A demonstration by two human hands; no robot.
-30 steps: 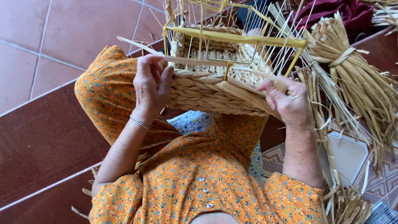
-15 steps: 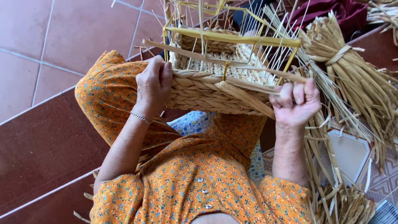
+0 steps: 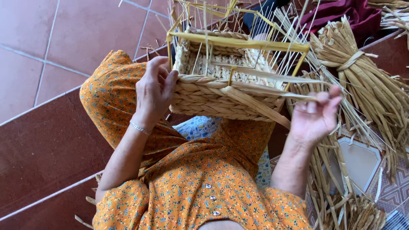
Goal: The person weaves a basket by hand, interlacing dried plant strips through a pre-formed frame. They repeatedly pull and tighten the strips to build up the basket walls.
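Half-woven straw basket (image 3: 221, 96) on lap, both hands at it.

L hand (image 3: 154, 91) curled round basket's left near corner, gripping the braided wall. R hand (image 3: 314, 116) just right of basket, fingers half open, pinching a flat straw strand (image 3: 272, 91) that runs back to the weave. Tied straw bundle (image 3: 366, 81) far right on tile floor (image 3: 51, 38).

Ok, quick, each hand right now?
Left hand: closed on the basket corner.
Right hand: fingers pinching a straw strand.

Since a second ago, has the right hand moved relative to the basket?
Yes. The right hand has pulled away from the basket wall, out to the right toward the tied straw bundle, drawing a strand with it.
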